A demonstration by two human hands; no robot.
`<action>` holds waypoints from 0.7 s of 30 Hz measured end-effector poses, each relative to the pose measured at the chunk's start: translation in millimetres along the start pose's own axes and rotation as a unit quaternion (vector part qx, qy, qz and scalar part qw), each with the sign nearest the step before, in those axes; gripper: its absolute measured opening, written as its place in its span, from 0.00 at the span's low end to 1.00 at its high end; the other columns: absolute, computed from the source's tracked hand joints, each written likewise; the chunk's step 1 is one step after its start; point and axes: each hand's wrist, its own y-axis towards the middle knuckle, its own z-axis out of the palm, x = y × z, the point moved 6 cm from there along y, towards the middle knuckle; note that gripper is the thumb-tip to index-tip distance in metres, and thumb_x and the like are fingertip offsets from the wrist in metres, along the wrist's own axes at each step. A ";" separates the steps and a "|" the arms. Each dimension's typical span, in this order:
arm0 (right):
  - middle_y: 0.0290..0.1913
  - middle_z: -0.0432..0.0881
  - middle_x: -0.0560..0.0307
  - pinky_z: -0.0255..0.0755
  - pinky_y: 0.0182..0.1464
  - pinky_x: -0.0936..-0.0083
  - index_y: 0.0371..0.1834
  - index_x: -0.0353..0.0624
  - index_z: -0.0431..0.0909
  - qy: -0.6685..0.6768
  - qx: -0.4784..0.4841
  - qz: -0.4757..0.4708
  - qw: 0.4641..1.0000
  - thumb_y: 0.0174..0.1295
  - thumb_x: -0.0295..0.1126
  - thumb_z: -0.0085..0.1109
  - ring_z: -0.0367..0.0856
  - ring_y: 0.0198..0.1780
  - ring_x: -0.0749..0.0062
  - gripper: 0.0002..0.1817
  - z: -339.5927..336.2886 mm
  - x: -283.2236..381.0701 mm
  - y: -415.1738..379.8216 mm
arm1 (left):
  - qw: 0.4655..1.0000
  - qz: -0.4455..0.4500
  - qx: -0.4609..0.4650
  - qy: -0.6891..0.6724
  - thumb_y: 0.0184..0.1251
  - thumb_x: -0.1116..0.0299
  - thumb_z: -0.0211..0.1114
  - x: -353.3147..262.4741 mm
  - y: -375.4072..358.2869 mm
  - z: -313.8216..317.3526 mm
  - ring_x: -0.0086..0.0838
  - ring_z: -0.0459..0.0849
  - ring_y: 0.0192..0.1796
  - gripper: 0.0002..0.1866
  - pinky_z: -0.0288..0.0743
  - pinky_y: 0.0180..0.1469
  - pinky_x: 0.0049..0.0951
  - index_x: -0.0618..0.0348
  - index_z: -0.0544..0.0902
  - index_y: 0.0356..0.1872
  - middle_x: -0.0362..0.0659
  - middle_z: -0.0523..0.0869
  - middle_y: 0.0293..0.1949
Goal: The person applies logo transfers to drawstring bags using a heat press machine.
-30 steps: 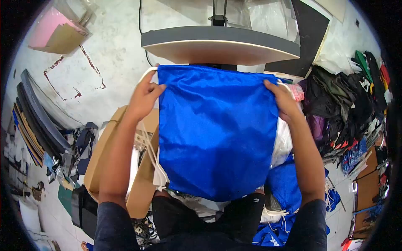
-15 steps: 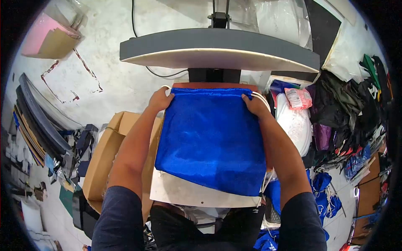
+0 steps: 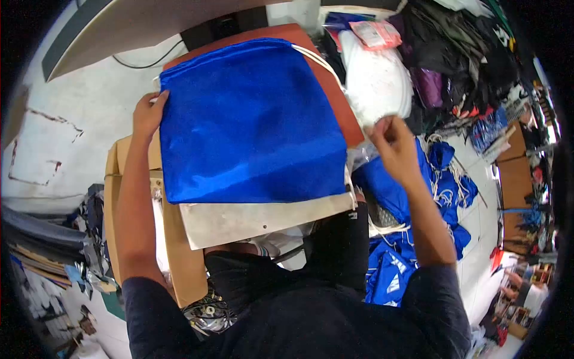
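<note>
- My left hand [image 3: 147, 115] touches the blue bag [image 3: 251, 128] at its left edge, near the mouth, thumb and finger close together; I cannot tell whether cloth is gripped;
- my right hand [image 3: 396, 149] is off the bag, fingers curled narrow; I cannot tell whether they hold anything;
- the bag lies flat over the red-brown board [image 3: 338, 105] and pale board [image 3: 266, 222]; mouth away from me, right end farther; nearly square, long axis unclear;
- white cords [image 3: 317, 58] leave its far right corner.

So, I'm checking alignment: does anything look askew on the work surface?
Yes: the blue bag looks askew over the pale panel. Their near edges aren't parallel, so the bare strip of panel widens toward the left.
</note>
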 end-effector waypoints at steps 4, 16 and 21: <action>0.43 0.82 0.52 0.75 0.42 0.66 0.52 0.40 0.79 -0.052 0.114 -0.027 0.992 0.57 0.39 0.70 0.80 0.48 0.65 0.22 17.2 -50.8 -79.5 | 0.999 -0.012 0.040 0.014 0.62 0.47 0.68 -20.6 -56.0 -16.2 0.28 0.82 0.29 0.28 0.74 0.34 0.28 0.62 0.83 0.53 0.44 0.84 0.25; 0.37 0.85 0.43 0.76 0.42 0.54 0.48 0.45 0.78 -0.262 0.219 0.079 0.937 0.56 0.34 0.64 0.85 0.41 0.44 0.16 2.4 -105.1 -116.0 | 0.994 0.060 -0.031 0.081 0.67 0.57 0.65 -23.3 -73.3 -11.3 0.34 0.82 0.30 0.15 0.75 0.37 0.33 0.58 0.82 0.45 0.45 0.83 0.26; 0.38 0.85 0.42 0.77 0.43 0.57 0.45 0.45 0.80 -0.177 -0.092 0.043 0.979 0.58 0.38 0.66 0.85 0.41 0.47 0.14 -42.5 -58.4 -57.0 | 0.995 0.059 -0.075 -0.009 0.69 0.63 0.64 -11.3 -64.2 -8.9 0.26 0.79 0.31 0.10 0.73 0.36 0.30 0.59 0.81 0.42 0.42 0.82 0.28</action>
